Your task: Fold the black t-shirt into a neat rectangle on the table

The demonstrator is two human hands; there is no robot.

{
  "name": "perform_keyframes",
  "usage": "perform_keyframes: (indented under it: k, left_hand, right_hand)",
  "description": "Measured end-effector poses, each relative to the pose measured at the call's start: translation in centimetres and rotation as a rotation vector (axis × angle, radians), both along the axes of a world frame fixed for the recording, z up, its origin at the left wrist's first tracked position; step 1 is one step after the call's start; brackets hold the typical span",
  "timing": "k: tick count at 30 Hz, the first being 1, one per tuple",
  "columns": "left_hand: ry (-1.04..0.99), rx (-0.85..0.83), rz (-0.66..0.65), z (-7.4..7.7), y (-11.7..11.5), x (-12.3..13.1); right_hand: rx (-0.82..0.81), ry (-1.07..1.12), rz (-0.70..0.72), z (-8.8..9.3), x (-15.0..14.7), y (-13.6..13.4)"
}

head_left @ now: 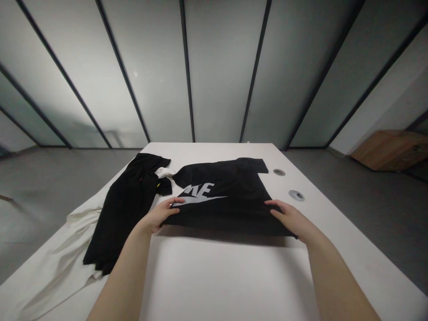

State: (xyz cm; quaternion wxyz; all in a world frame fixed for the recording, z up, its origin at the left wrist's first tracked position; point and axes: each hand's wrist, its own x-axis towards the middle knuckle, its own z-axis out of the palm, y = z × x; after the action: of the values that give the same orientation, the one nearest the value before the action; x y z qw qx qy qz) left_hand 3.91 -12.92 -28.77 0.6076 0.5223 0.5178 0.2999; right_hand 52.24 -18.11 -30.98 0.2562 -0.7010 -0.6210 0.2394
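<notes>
- Left hand (159, 216): fingers lie together, lightly curved over the near edge of the cloth, not spread wide. I cannot tell whether it pinches or only rests, since the underside is hidden.
- Right hand (290, 219): fingers extended on the opposite near corner, same uncertainty about any pinch.
- Black T-shirt (230, 178): lies flat on the bench between both hands, a grey print (197, 195) facing up, a short sleeve (260, 166) at the far right.
- Handling, my estimate: light, soft knit, limp, and likely to slide or drape. Best taken at the two near corners, thumbs under.
- Bench (227, 278): white, with two round cable grommets (296, 195) beyond the right hand.
- Second black garment (123, 209): rumpled, just left of the T-shirt, almost touching it.
- White cloth (50, 267): bunched under that garment, hanging over the left bench edge.
- Beyond: grey floor (63, 171), frosted glass wall (220, 76), wooden cabinet (391, 150) at far right.
</notes>
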Motion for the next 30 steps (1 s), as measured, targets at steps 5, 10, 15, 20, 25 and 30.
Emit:
perform_keyframes:
  k: [5, 10, 15, 20, 25, 30]
  left_hand:
    - [0.232, -0.117, -0.405, 0.3, -0.9, -1.2]
    - [0.297, -0.011, -0.455, 1.1, -1.1, 0.0]
    - [0.312, 0.509, 0.035, -0.6, -1.0, 5.2]
    - [0.659, 0.795, -0.224, -2.1, -3.2, 9.0]
    - [0.871, 0.628, -0.388, -0.4, -5.4, 9.9]
    - [0.906, 0.630, -0.403, -0.6, -6.2, 10.9]
  right_hand:
    - [-0.260, -0.215, 0.001, -0.6, 1.3, -0.3]
    - [-0.027, -0.467, -0.175, 0.4, -0.8, 0.3]
    - [0.051, -0.343, 0.154, 0.0, -6.5, -0.1]
    - [-0.129, -0.367, 0.325, -0.5, -9.6, -1.5]
    - [-0.123, -0.379, 0.373, 2.1, -10.1, -2.5]
    - [-0.060, -0.394, 0.333, 2.5, -11.9, -2.5]
